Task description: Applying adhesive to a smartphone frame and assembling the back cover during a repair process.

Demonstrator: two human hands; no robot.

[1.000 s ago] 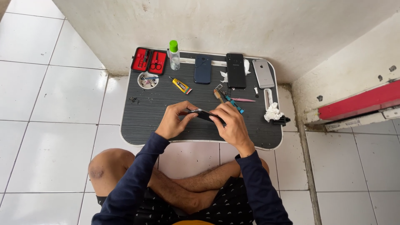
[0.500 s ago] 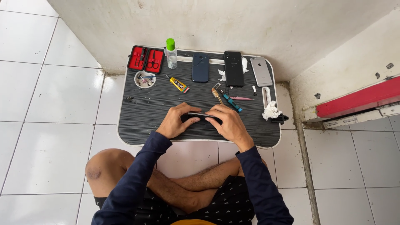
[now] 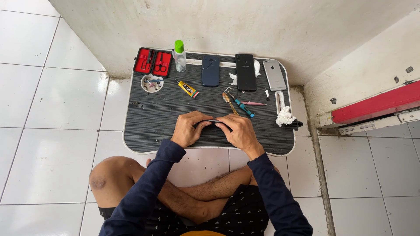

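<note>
Both hands closed on one dark phone [image 3: 213, 123] — left hand [image 3: 189, 129] gripping its left end, right hand [image 3: 239, 131] its right end, low over the near edge of the black lap table [image 3: 144, 126]. Beyond: toothbrush [image 3: 229, 103], glue tube [image 3: 187, 88], three phones — blue [image 3: 210, 71], black [image 3: 245, 72], silver [image 3: 274, 75].

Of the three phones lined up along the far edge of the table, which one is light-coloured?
The silver phone, the rightmost of the row. The middle phone is black and the left phone is dark blue.
</note>
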